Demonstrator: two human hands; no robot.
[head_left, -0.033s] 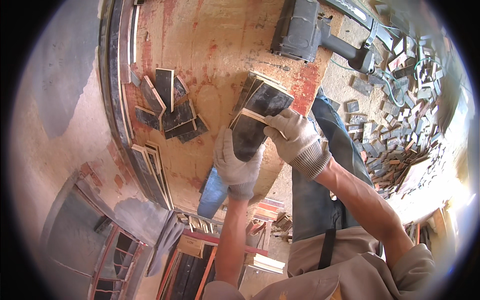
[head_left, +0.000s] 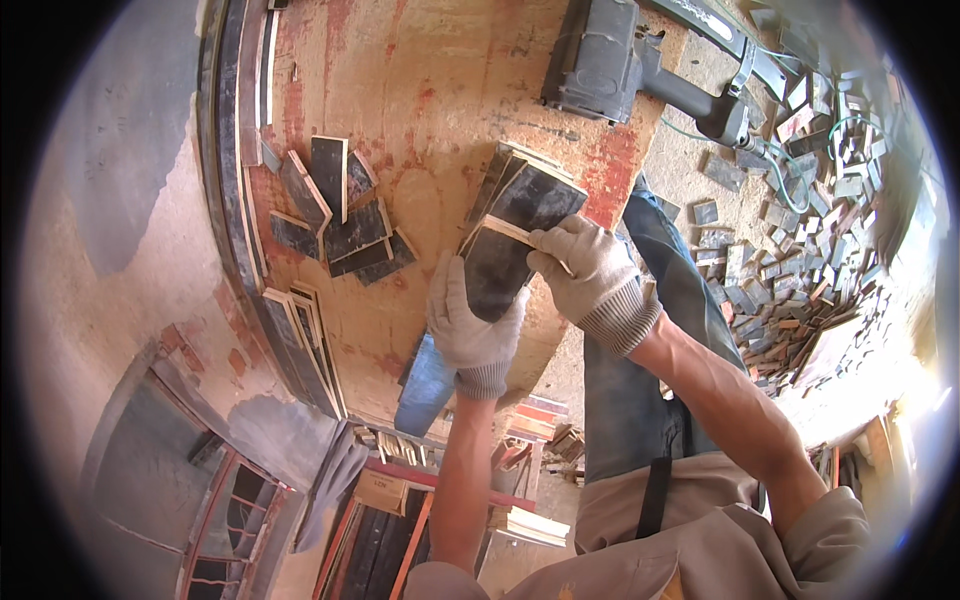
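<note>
Over red-stained worktop (head_left: 420,130), gloved left hand (head_left: 472,325) grips dark wooden piece (head_left: 495,275), gloved right hand (head_left: 585,265) pinching its corner.

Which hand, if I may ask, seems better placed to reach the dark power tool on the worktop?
Probably the right hand: it is nearer the power tool and meets the dark wooden piece only near its upper right corner, while the left hand cups that piece.
</note>
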